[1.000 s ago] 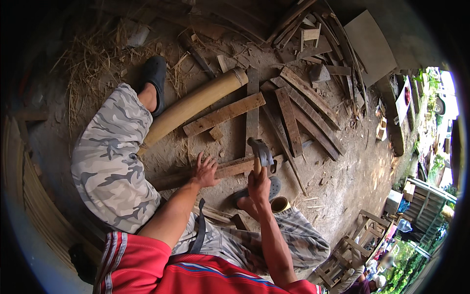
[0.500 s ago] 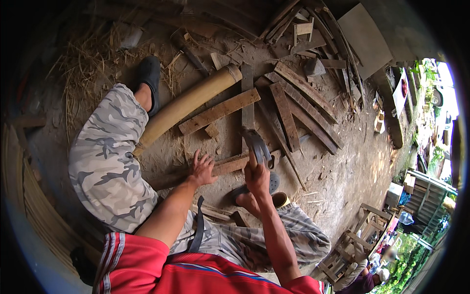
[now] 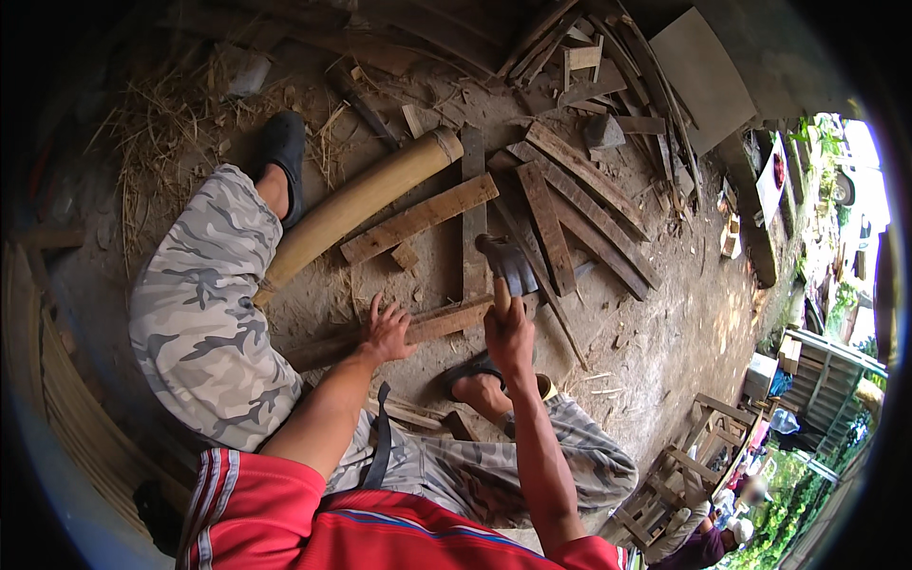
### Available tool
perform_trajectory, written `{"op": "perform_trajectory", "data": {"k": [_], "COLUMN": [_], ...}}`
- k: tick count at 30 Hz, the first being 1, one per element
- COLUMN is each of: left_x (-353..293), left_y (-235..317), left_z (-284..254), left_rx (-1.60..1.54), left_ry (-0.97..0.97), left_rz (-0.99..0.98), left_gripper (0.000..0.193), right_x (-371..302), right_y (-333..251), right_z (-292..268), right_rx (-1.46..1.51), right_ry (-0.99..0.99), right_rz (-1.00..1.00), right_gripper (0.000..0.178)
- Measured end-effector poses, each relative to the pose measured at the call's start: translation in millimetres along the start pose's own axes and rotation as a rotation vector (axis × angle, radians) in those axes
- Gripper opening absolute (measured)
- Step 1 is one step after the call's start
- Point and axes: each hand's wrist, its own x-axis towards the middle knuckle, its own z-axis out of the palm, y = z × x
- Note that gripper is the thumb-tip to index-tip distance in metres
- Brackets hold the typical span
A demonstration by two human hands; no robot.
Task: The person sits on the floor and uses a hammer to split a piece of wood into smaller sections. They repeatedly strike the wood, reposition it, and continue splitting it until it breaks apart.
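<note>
My right hand point(image 3: 510, 337) is wrapped round the wooden handle of a claw hammer point(image 3: 509, 266), whose dark metal head is raised over the far end of a wooden strip point(image 3: 450, 321). Flat on that same strip lies my left hand point(image 3: 387, 332), fingers spread, holding nothing. The strip runs across the ground between my legs, its near-left part partly hidden by my left hand and arm. Just beyond it is a narrow dark board point(image 3: 473, 214), pointing away from me. A short plank point(image 3: 418, 220) crosses beside this board, with a small wood block point(image 3: 405, 256) near it.
A thick bamboo pole point(image 3: 366, 204) lies by my left foot. Several loose planks point(image 3: 584, 223) spread out to the right. Scrap wood and a grey stone point(image 3: 604, 131) are farther back. Wooden frames point(image 3: 684, 465) and a person point(image 3: 708, 546) are at the lower right.
My right hand has moved slightly up and to the right, and the hammer head has turned a little. My left hand stays on the wooden strip.
</note>
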Motion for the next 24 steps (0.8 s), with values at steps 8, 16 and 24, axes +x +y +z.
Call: {"op": "perform_trajectory", "data": {"k": [8,16,24], "left_x": [10,20,19], "left_y": [5,4,11], "left_z": [-6,-34,-18], "left_rx": [-0.133,-0.462,-0.369], "left_ry": [-0.341,-0.477,-0.386], "left_rz": [-0.177,-0.311,-0.283], "left_gripper": [0.084,0.097,0.103], "right_x": [33,-1,-43], "right_y": [-7,59,44], "right_z": [13,-4,-3], "right_rx": [-0.184,-0.148,-0.238], "right_ry": [-0.249,-0.119,-0.112], "right_rz": [-0.079,0.128,0.054], "right_gripper": [0.018,0.026,0.022]}}
